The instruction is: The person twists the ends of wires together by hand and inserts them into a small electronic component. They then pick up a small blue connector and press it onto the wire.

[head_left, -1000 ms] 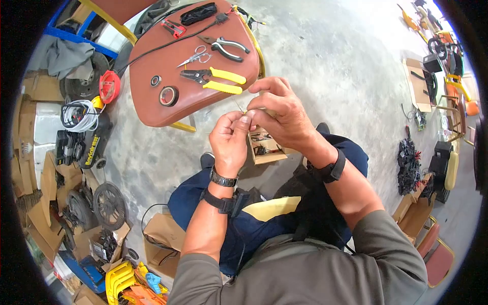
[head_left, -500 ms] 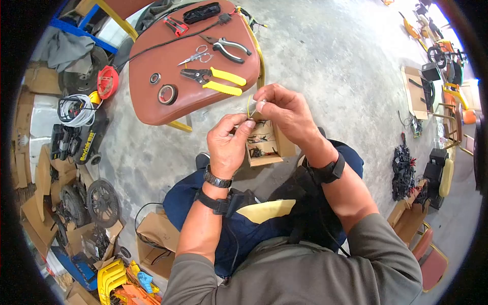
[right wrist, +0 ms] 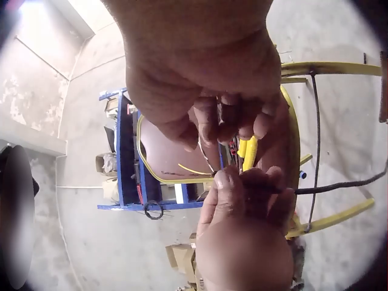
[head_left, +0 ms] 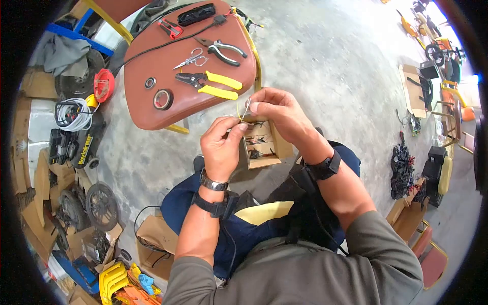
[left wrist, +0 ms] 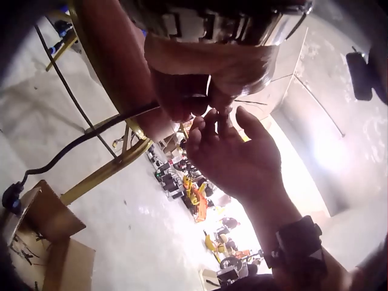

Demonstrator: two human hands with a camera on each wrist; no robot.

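Observation:
My left hand (head_left: 221, 147) pinches the end of a black cable (right wrist: 339, 188) between thumb and forefinger. Thin wires come out of its tip: a pale wire (right wrist: 206, 156) runs up to my right hand (head_left: 284, 114), whose thumb and fingers pinch it. A yellow wire (right wrist: 194, 170) sticks out free to one side, curving upward in the head view. Just beyond the hands, on a brown chair seat (head_left: 137, 101), lie yellow-handled wire strippers (head_left: 221, 80), scissors (head_left: 192, 60), pliers (head_left: 223, 51) and a roll of tape (head_left: 162, 99).
Below the hands an open cardboard box (head_left: 264, 161) holds wire scraps. The seat also bears a red cutter (head_left: 170, 29), a small metal ring (head_left: 150, 82) and a black bundle (head_left: 197, 14). Wheels (head_left: 101, 206) and cartons crowd the left floor; a black wire heap (head_left: 402, 165) lies right.
My right hand has drawn back slightly from the left fingertips and now pinches the pale wire stretched between the hands. The yellow wire stands apart from it. The left hand keeps its grip.

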